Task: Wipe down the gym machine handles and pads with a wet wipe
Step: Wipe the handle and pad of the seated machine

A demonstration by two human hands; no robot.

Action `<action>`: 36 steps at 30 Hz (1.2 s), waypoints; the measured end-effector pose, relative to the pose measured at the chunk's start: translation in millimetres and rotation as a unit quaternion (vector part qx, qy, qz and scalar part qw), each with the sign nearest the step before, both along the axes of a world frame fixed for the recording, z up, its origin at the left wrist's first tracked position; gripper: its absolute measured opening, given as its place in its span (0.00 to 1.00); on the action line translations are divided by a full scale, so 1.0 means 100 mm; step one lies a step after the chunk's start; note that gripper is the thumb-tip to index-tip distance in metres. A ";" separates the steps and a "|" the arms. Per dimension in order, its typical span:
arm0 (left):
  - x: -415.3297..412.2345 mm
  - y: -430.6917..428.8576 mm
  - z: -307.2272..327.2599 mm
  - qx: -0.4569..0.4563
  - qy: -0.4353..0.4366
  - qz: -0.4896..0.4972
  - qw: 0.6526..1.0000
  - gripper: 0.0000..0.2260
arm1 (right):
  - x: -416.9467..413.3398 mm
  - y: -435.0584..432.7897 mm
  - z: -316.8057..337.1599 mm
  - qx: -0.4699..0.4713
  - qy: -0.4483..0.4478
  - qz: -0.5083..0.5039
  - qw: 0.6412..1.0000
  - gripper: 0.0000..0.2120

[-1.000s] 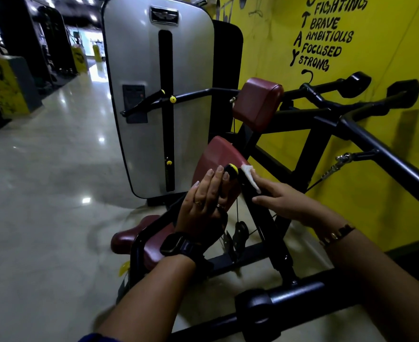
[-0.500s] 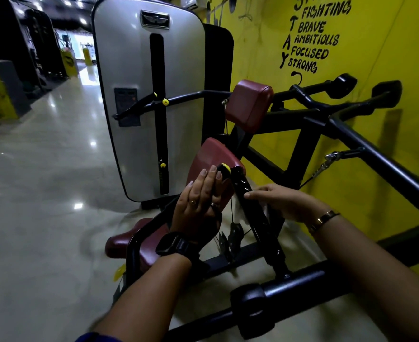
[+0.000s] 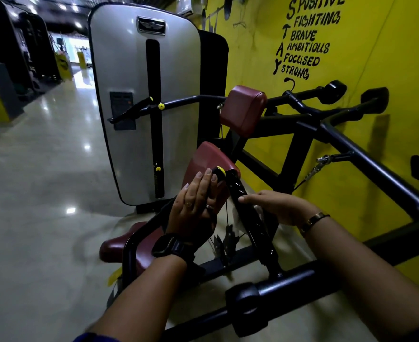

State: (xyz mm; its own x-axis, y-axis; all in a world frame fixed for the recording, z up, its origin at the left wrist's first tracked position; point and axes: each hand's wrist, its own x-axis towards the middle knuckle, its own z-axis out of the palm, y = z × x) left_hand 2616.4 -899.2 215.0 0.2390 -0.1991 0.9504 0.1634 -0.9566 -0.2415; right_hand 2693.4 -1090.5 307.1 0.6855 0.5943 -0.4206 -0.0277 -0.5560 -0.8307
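Fingers of left hand straight and together, flat against near edge of lower maroon pad, fingertips beside yellow-capped knob. Right hand reaches across slanted black bar, fingers curled over it, clamping wet wipe against bar; white bits of wipe show under the hand, left of bar. Upper maroon pad farther back, right of grey weight-stack cover. Maroon seat low left. Black watch on left wrist, gold bracelet on right. Yellow wall on right.
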 end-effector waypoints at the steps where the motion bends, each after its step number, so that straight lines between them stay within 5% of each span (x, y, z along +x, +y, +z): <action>1: 0.00 0.00 0.00 -0.002 -0.002 -0.003 1.000 0.22 | 0.00 0.01 0.00 0.000 -0.010 -0.005 1.000 0.18; 7: 0.02 0.00 0.00 0.014 -0.017 0.005 1.000 0.21 | 0.03 0.04 0.00 0.121 -0.050 -0.017 0.991 0.15; 11: 0.01 0.01 0.00 0.012 -0.018 -0.011 1.000 0.20 | 0.04 -0.02 0.02 0.036 0.024 -0.001 0.999 0.25; 14: 0.02 0.01 0.00 0.015 -0.023 -0.014 1.000 0.20 | 0.05 -0.04 0.04 -0.033 0.000 0.002 0.999 0.31; 21: 0.02 0.01 -0.01 0.015 -0.018 -0.005 1.000 0.20 | 0.08 -0.02 0.01 0.113 -0.028 -0.022 0.993 0.15; 25: 0.03 0.03 -0.01 0.028 -0.027 0.006 0.999 0.20 | 0.01 -0.07 0.04 -0.077 0.009 0.040 0.996 0.28; 28: 0.03 0.03 0.00 0.038 -0.038 0.011 0.998 0.20 | -0.03 -0.12 0.06 -0.180 -0.020 0.047 0.982 0.24; 33: 0.01 -0.01 0.02 0.024 -0.036 0.001 0.999 0.20 | 0.01 -0.14 0.05 0.010 -0.005 0.018 1.000 0.23; 36: 0.01 -0.02 0.02 0.010 -0.022 -0.001 1.000 0.20 | -0.03 -0.13 0.06 0.044 0.005 0.017 0.999 0.20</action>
